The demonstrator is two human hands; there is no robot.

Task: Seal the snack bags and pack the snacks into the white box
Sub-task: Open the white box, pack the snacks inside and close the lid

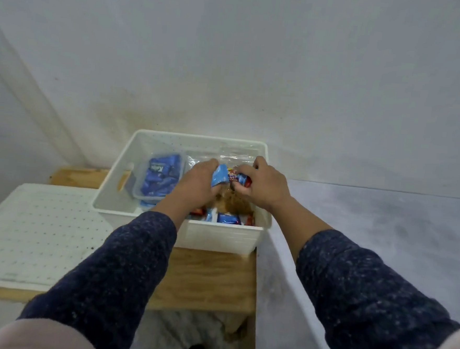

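A white box [219,237] stands on a wooden table, open at the top. Both my hands reach into it. My left hand [198,184] grips the light blue end of a snack bag [219,177]. My right hand [263,186] grips the other, red and blue end of that same bag. Below the hands lies a clear bag of brown snacks [235,203]. A clear plastic tub [159,180] full of blue packets sits in the box's left half. Small blue and red packets [228,219] lie along the box's near wall.
The wooden table [208,279] holds the box. A white perforated lid [34,237] lies on the left of the table. A grey slab [369,233] runs along the right. A white wall rises right behind the box.
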